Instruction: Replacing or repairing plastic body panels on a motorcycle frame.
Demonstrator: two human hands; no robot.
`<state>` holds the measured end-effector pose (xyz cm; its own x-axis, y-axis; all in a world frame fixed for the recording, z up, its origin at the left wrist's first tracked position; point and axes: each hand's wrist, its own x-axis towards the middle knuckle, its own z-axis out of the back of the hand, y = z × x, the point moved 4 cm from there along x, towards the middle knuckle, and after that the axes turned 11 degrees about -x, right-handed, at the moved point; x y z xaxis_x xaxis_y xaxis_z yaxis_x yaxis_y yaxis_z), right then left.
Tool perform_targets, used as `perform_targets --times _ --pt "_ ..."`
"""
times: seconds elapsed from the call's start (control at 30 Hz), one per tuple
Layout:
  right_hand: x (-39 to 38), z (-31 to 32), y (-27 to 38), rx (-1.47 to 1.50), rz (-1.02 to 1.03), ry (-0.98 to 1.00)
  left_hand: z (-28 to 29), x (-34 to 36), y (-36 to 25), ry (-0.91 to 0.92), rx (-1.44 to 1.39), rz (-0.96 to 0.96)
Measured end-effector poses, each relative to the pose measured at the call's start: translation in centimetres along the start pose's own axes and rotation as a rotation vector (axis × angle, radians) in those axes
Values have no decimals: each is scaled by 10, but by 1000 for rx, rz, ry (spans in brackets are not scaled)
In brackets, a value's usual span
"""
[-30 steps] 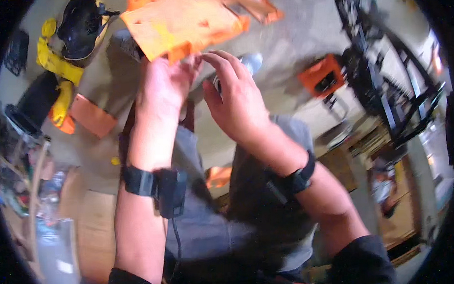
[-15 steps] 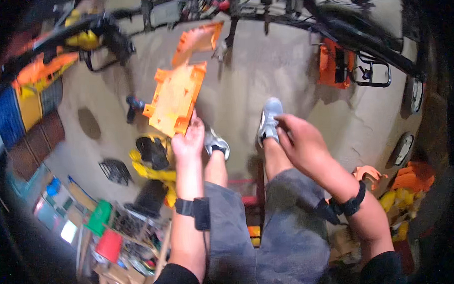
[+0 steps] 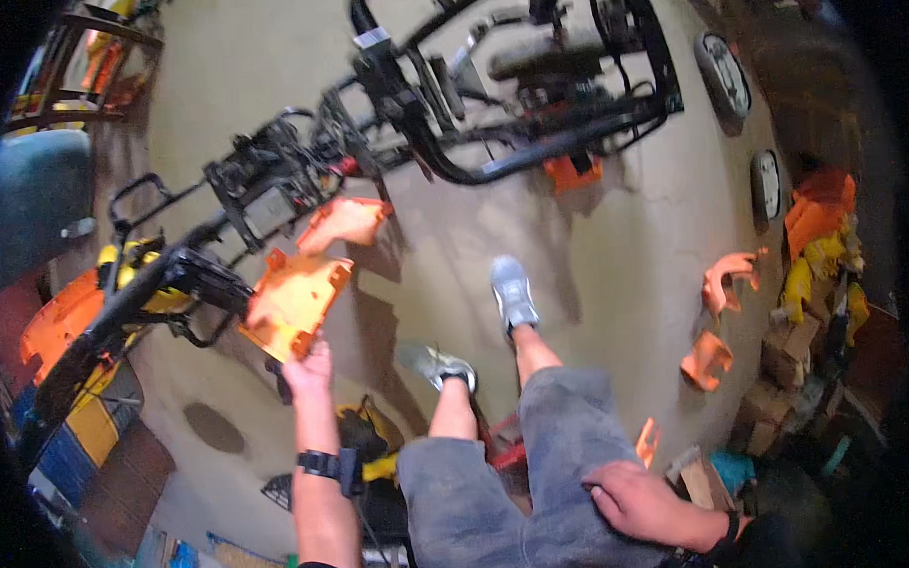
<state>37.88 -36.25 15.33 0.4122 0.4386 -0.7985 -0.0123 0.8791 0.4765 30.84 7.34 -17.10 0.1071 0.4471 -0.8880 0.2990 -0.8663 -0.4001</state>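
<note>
Head view: my left hand grips orange panel by near edge, near black frame; right hand lies half-curled on thigh. Likely positioning step; next move calls for steady support.

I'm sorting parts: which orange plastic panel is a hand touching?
The orange, roughly rectangular plastic panel with tabbed edges, held in the left hand; no hand touches the others.

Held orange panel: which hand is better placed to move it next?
Likely the left hand: it holds the orange panel by its near edge; the right hand is down at the right thigh.
</note>
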Motion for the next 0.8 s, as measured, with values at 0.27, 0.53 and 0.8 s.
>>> perform_targets --times 0.27,0.53,0.8 --pt "110 37 54 -155 427 -168 -19 2 68 105 -185 -34" --pt "271 69 -40 -368 416 -254 -19 51 92 183 -369 -177" --pt "471 32 -161 -723 210 -18 23 149 90 116 -340 -166"
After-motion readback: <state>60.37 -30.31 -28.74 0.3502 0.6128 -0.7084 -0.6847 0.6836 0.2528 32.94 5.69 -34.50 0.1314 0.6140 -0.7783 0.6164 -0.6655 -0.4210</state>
